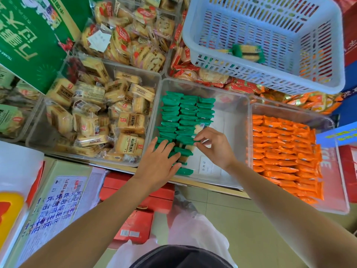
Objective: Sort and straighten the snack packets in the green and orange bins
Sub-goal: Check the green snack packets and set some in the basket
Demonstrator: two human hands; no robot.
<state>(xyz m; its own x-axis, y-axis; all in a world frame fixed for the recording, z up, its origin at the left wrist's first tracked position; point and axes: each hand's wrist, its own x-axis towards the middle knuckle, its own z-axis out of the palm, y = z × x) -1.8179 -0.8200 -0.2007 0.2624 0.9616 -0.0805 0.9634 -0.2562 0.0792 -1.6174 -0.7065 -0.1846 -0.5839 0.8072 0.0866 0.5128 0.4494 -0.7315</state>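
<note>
Two hands work inside the clear bin of green packets (185, 115), which stands between a bin of loose yellow cracker packs (92, 117) on its left and the bin of orange packets (284, 151) on its right. Farthest left of the pair, the left hand (160, 161) lies flat with its fingers spread apart, pressing down on the near end of the left green row. Just beside it, the right hand (214, 146) has thumb and fingertips drawn together on the end of a green packet (186, 140) in the middle row — whether they truly pinch it or only nudge it I cannot tell. These packets look light and thin, the film slick and crinkly, the biscuit inside likely brittle, so a gentle hold by the long edges or the crimped ends seems wiser than squeezing the middle. Rightmost, the orange rows already stand close and tidy — and a white basket (270, 78) beyond holds one stray green packet (247, 52)
</note>
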